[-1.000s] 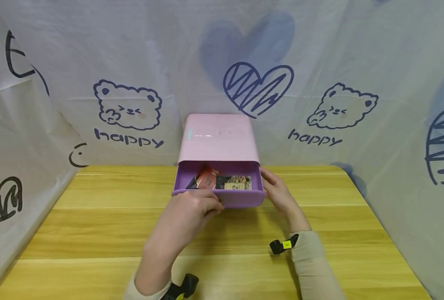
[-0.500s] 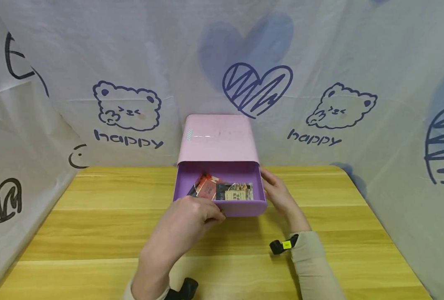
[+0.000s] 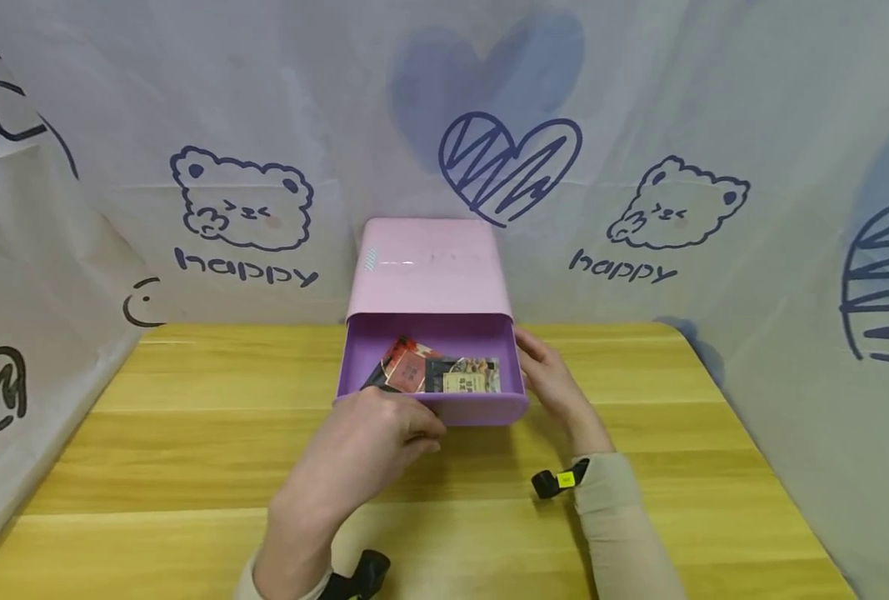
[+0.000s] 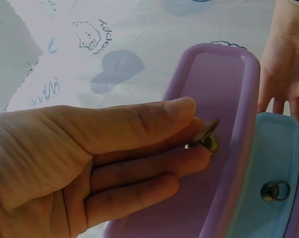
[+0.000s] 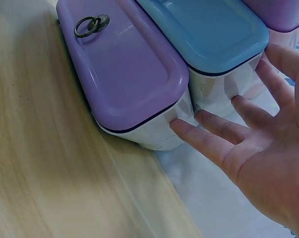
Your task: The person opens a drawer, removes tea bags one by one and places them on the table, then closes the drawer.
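A small pink cabinet stands against the back cloth, its top purple drawer pulled out toward me. Two flat packets lie inside that drawer: a red and black one and a dark one with a pale label. At the drawer front, my left hand pinches the brass ring pull between thumb and fingers; the fingers partly hide it. My right hand rests at the cabinet's right side with fingers straight and spread, fingertips against the white side wall in the right wrist view.
Below the open drawer, a blue drawer and a lower purple drawer sit closed, each with a ring pull. The wooden table spreads around the cabinet. Printed cloth hangs behind and at both sides.
The purple drawer slid farther out toward me with my left hand at its front, uncovering more of the packets, then stopped. The right hand stayed at the cabinet's side. The head view shifted slightly.
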`<state>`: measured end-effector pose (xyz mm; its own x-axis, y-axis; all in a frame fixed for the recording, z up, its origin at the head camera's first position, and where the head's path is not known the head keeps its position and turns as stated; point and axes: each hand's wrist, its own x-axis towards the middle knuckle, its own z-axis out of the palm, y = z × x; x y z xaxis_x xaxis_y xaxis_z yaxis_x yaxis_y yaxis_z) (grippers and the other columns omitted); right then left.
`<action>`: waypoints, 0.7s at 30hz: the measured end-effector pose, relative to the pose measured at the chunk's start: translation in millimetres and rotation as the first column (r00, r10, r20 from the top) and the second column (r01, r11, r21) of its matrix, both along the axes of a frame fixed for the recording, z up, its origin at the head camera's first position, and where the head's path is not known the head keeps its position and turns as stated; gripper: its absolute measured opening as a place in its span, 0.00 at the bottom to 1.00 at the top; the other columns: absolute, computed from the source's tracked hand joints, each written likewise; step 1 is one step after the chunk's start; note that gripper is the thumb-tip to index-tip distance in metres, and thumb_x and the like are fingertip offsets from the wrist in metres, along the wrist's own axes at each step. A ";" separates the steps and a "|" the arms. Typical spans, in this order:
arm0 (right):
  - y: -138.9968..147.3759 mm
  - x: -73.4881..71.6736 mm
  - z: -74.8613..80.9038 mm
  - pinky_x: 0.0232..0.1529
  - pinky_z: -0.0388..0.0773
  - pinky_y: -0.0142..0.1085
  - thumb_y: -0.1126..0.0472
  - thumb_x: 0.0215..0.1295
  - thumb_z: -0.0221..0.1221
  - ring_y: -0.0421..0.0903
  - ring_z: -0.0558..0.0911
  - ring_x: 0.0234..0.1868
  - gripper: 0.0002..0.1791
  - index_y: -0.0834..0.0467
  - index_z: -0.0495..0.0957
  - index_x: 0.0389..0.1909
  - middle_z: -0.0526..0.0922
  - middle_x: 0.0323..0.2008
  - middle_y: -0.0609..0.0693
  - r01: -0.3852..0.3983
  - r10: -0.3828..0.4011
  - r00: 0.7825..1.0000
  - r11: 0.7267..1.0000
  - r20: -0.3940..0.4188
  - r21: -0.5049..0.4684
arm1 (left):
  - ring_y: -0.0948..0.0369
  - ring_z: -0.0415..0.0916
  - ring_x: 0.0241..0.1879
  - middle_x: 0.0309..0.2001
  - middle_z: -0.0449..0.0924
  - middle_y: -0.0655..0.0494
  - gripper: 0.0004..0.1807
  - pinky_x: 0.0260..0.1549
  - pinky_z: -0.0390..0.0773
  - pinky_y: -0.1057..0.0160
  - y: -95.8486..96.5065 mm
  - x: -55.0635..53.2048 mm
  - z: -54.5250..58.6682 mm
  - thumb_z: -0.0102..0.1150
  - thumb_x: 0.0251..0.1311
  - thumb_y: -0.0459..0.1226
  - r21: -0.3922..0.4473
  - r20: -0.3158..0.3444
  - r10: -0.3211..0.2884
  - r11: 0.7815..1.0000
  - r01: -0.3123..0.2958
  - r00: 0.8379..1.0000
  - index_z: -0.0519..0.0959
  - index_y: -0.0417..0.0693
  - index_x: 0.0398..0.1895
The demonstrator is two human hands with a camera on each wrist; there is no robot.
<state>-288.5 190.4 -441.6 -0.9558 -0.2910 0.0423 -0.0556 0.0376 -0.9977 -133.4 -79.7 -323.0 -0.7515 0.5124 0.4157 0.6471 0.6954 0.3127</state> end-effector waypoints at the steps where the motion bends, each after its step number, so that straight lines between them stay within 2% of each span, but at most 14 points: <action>1: -1.6 -0.5 -0.4 0.60 0.79 0.38 0.57 0.81 0.51 0.55 0.71 0.70 0.31 0.65 0.59 0.79 0.61 0.78 0.63 -0.002 0.002 1.000 1.000 -0.002 0.000 | 0.66 0.87 0.36 0.34 0.90 0.65 0.06 0.39 0.86 0.65 -1.6 0.7 0.7 0.80 0.51 0.35 0.000 0.003 0.005 1.000 -0.005 1.000 0.92 0.53 0.33; 5: -6.3 -0.3 -2.8 0.59 0.79 0.35 0.59 0.81 0.50 0.56 0.70 0.70 0.30 0.65 0.60 0.78 0.62 0.78 0.63 0.018 -0.018 1.000 1.000 -0.006 0.007 | 0.67 0.87 0.36 0.34 0.90 0.65 0.06 0.39 0.86 0.65 -5.6 1.6 2.0 0.80 0.51 0.35 0.009 -0.013 0.016 1.000 -0.016 1.000 0.93 0.54 0.33; 10: -5.3 2.2 -2.0 0.63 0.77 0.38 0.60 0.82 0.49 0.58 0.67 0.73 0.30 0.65 0.58 0.79 0.60 0.79 0.63 0.001 -0.002 1.000 1.000 0.019 0.018 | 0.65 0.88 0.37 0.33 0.90 0.65 0.06 0.41 0.87 0.63 -6.8 2.3 0.2 0.80 0.52 0.35 0.042 -0.089 0.022 0.999 -0.019 0.996 0.92 0.52 0.32; 14: -5.6 3.0 -2.5 0.64 0.77 0.39 0.59 0.82 0.49 0.58 0.68 0.73 0.31 0.65 0.58 0.79 0.59 0.79 0.62 -0.005 0.004 1.000 1.000 0.028 0.013 | 0.64 0.88 0.39 0.34 0.90 0.64 0.07 0.44 0.86 0.63 -9.1 3.2 0.6 0.80 0.51 0.33 0.105 -0.134 0.002 0.994 0.012 0.991 0.92 0.50 0.32; 18: -2.9 2.5 0.4 0.66 0.76 0.44 0.59 0.82 0.49 0.59 0.67 0.73 0.31 0.65 0.58 0.79 0.59 0.79 0.62 0.010 -0.010 1.000 1.000 0.010 0.003 | 0.64 0.88 0.37 0.35 0.91 0.61 0.10 0.42 0.86 0.66 -10.8 1.7 6.7 0.81 0.48 0.29 0.177 -0.206 -0.013 0.983 0.050 0.978 0.92 0.48 0.33; 21: -4.8 0.5 1.3 0.69 0.73 0.49 0.59 0.82 0.49 0.59 0.65 0.75 0.31 0.65 0.58 0.79 0.59 0.79 0.62 0.005 -0.005 1.000 1.000 0.012 0.004 | 0.62 0.89 0.38 0.36 0.91 0.57 0.11 0.41 0.87 0.66 -17.0 0.8 12.2 0.81 0.46 0.28 0.200 -0.271 0.009 0.979 0.048 0.962 0.91 0.46 0.34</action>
<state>-288.0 185.5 -440.3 -0.9576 -0.2865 0.0301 -0.0437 0.0415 -0.9982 -132.6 -96.7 -310.8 -0.5877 0.4097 0.6977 0.7394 0.6220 0.2576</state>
